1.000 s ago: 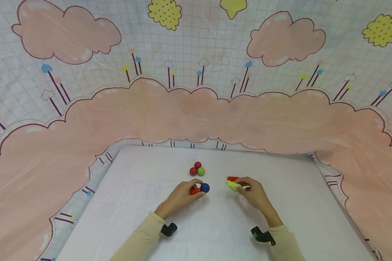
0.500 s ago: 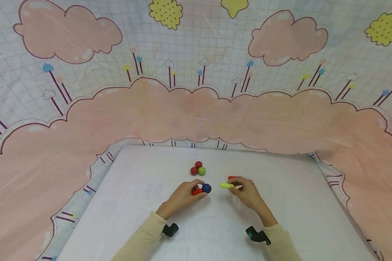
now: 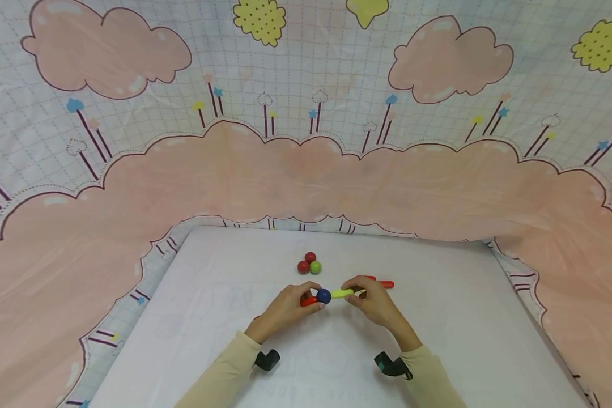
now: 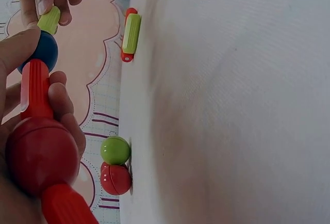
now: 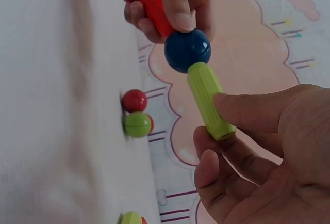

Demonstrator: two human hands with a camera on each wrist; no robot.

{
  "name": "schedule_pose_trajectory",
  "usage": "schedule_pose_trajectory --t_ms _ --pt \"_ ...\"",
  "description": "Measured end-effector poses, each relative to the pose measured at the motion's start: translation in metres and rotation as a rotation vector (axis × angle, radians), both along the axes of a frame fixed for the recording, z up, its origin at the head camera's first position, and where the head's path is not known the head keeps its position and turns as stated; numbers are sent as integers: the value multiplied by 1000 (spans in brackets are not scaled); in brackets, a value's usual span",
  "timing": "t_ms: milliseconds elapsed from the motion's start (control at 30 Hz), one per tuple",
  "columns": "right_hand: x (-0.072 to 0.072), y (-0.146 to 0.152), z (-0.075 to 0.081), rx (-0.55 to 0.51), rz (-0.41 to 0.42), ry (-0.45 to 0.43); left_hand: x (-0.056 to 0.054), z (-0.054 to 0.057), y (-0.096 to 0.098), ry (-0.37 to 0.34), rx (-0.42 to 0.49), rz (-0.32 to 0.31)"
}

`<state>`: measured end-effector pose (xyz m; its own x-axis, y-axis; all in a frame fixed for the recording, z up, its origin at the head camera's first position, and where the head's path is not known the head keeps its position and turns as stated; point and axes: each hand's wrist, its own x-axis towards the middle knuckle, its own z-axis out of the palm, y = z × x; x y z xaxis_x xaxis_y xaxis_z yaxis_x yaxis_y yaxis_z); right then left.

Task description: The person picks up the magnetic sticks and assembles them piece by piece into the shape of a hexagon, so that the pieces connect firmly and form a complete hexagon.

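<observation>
White table (image 3: pixel 438 255); my right hand (image 3: pixel 376 301) pinches lime rod (image 5: pixel 207 99), now touching blue ball (image 5: pixel 187 51), likely joined; left hand (image 3: pixel 285 305) grips red rod (image 4: pixel 35 91) opposite.

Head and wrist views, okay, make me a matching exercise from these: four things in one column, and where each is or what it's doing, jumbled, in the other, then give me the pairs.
Column one
1. Glossy dark blue ball
2. Glossy green ball
3. Left hand
4. Right hand

Column two
A. On the white table, clustered with two glossy red balls
B. Pinching a ribbed yellow-green rod
C. Gripping a ribbed red rod
D. Between the red rod and the yellow-green rod

Pairs: 1-D, 2-A, 3-C, 4-B
</observation>
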<state>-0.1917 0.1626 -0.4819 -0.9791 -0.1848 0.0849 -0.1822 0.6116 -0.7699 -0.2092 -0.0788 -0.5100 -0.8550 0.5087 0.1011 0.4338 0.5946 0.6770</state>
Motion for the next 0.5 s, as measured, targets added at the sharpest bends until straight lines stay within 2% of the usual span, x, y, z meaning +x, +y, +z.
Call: schedule_pose_trajectory --t_ms 233,500 --pt "-1 -6 -1 -11 -18 0 0 0 -1 1 5 -6" --pt "-1 -12 -7 -64 28 -10 0 -2 2 -18 10 -7"
